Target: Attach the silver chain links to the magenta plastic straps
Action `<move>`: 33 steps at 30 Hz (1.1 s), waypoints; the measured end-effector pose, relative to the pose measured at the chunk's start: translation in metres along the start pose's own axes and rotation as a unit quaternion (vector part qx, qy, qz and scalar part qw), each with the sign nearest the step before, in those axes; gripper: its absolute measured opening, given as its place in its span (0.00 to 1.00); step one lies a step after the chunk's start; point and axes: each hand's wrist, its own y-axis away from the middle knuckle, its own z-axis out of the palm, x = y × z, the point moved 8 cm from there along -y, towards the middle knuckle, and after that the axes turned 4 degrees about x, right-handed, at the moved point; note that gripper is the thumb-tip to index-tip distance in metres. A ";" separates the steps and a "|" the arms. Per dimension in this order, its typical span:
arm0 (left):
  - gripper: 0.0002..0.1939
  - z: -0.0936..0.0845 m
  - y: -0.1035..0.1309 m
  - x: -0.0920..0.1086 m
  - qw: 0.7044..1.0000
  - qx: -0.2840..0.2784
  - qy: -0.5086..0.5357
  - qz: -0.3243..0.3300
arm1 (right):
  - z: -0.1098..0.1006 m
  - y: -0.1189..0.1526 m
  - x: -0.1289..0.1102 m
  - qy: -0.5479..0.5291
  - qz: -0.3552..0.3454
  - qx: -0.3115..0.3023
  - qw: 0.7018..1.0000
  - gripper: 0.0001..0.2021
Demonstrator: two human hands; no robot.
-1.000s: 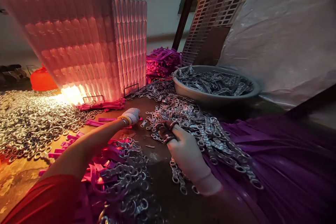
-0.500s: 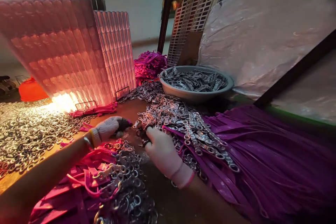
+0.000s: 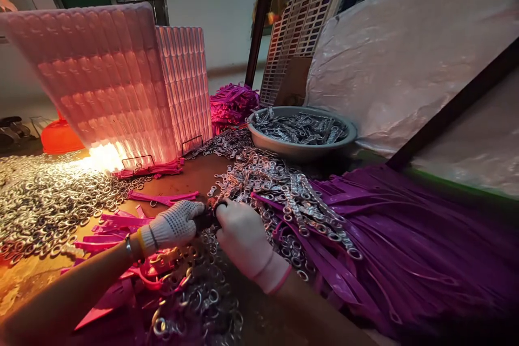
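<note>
My left hand [image 3: 174, 223], in a dotted grey work glove with dark fingertips, is closed, its fingertips meeting those of my right hand. My right hand [image 3: 243, 232], in a plain white glove, is curled shut with the thumb on top. Whatever lies between the fingers is too dark and small to make out. Below my hands is a pile of ringed metal strips [image 3: 198, 294] mixed with purple straps [image 3: 107, 303]. A larger heap of ringed metal strips [image 3: 259, 173] lies just beyond my right hand. One purple strap [image 3: 164, 198] rests on the table past my left hand.
A grey basin [image 3: 302, 152] full of metal strips stands behind the heap. Long purple straps [image 3: 389, 232] cover the right side. Loose metal rings [image 3: 44, 211] spread at left, near a bright lamp behind ribbed translucent panels [image 3: 105, 81]. A purple bundle [image 3: 233, 102] sits at the back.
My left hand has moved right and slightly down and now meets my right hand. The purple strap beyond it has come into fuller view. My right hand has stayed nearly in place.
</note>
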 end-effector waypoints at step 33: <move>0.08 -0.136 0.052 -0.078 0.979 0.109 -0.160 -0.067 | 0.032 -0.005 -0.041 -0.057 -0.087 -0.136 0.985 0.08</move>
